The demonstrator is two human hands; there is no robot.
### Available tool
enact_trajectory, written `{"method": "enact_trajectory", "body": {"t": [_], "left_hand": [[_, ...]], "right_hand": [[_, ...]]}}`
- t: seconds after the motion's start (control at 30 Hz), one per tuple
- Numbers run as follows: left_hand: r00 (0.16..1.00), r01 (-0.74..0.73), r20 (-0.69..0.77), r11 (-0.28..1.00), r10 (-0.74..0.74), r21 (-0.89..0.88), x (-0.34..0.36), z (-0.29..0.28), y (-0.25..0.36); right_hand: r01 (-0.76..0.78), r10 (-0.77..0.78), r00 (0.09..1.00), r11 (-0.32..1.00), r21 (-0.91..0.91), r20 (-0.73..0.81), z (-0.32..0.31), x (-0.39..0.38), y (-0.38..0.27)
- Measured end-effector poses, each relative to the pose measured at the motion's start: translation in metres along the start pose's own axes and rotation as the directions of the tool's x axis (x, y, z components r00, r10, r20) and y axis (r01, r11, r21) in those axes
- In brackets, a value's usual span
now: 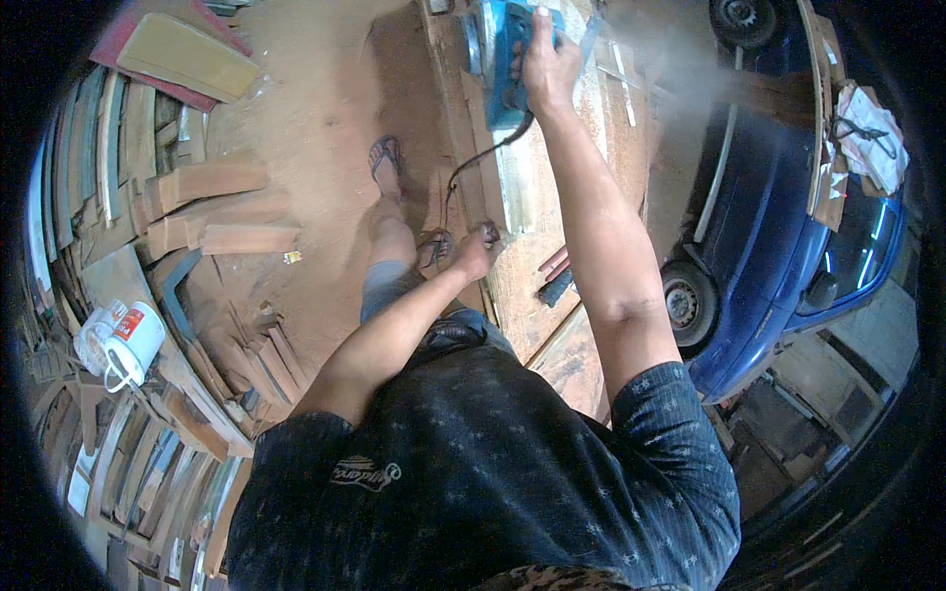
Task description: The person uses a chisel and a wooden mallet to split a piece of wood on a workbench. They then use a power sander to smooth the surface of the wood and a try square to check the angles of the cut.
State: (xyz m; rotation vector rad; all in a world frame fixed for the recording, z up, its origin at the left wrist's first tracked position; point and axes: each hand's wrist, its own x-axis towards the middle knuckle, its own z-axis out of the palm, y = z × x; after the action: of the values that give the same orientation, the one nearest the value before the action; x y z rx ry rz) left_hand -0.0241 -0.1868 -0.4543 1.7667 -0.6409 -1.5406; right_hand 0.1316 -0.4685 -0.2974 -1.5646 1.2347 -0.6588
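Observation:
My right hand (550, 77), arm stretched far forward, is closed around the handle of a blue electric planer (505, 97). The planer rests on a pale length of wood (515, 192) lying along a workbench (542, 281). A spray of dust (680, 59) blows out to the right of the tool. Its black cord (480, 158) hangs from the back and loops down at the bench's left side. Nearer to me, my left hand (477, 250) is closed at the near end of the wood; what its fingers grip is too small to make out.
Reddish sticks and a dark tool (556, 281) lie on the bench. A blue car (764, 217) stands at the right, boards (820, 118) against it. Wood offcuts (212, 192) and a white bucket (135, 340) are on the left. A tan panel (187, 56) lies far left.

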Motion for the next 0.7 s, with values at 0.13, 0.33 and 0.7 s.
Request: {"method": "enact_trajectory", "body": {"t": [0.13, 0.33, 0.7], "left_hand": [[0.999, 0.049, -0.017, 0.998, -0.048, 0.037, 0.0, 0.002, 0.005], [0.996, 0.091, 0.013, 0.993, -0.093, 0.074, 0.007, 0.005, -0.004], [0.987, 0.154, 0.019, 0.982, -0.157, 0.111, 0.003, -0.002, 0.008]], "right_hand": [[-0.052, 0.052, 0.999, 0.998, -0.019, 0.009, 0.021, 0.021, -0.027], [0.165, -0.184, 0.98, 0.966, -0.2, -0.079, 0.05, 0.085, -0.025], [-0.069, 0.069, 0.995, 0.998, 0.007, 0.072, 0.05, 0.088, -0.051]]}}
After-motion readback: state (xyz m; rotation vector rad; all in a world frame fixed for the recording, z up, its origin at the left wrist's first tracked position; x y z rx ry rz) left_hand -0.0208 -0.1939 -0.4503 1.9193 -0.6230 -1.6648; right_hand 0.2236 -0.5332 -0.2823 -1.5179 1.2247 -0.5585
